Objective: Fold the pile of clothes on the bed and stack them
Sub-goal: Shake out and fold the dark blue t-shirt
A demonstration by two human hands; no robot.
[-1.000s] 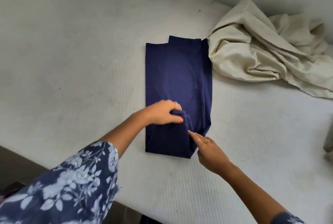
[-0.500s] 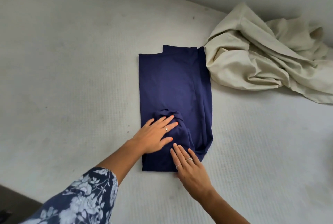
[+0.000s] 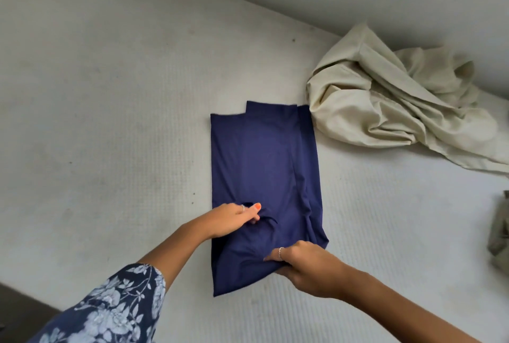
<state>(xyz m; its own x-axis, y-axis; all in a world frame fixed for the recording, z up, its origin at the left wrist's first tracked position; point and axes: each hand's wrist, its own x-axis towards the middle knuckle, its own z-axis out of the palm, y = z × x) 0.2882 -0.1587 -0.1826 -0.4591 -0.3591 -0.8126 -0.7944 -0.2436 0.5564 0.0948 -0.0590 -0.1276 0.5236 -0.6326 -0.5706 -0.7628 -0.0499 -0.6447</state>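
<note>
Change: flat, pressing palms of half a second ago now curled into grips on the cloth; camera tilted a little, garment otherwise in place.
Head view, garment: navy-blue knit garment folded into a long rectangle, lying flat near the middle of the white textured mattress, near end close to the front edge.
Left hand: left hand with fingers curled, pinching a small bunch of the navy fabric at the left side of the near third.
Right hand: right hand closed on the near right corner, thumb under and fingers over the cloth.
Axis: long axis running from front edge toward far edge, nearly straight away from the body; stepped, uneven end pointing away.
Done: lengthwise folds made, judging by the narrow strip shape.
Left: likely a crosswise fold of the near end; crumpled cream cotton garment touching the navy's far right corner, unfolded; olive-grey cloth scrap at the right edge, unfolded; no stack visible.
</note>
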